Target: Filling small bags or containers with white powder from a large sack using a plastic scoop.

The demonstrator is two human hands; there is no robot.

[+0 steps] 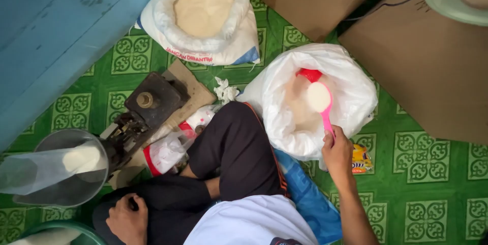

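Holding pink scoop (pixel 321 103) over sack (pixel 351 92), right hand (pixel 336 151).

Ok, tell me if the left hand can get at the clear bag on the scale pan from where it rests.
Probably yes: the left hand rests on the knee just below the clear bag, with nothing between them.

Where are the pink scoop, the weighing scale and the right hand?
pink scoop (pixel 319 97): head view, on its heaped bowl.
weighing scale (pixel 152 102): head view, on its dark top block.
right hand (pixel 337 149): head view, on its back.
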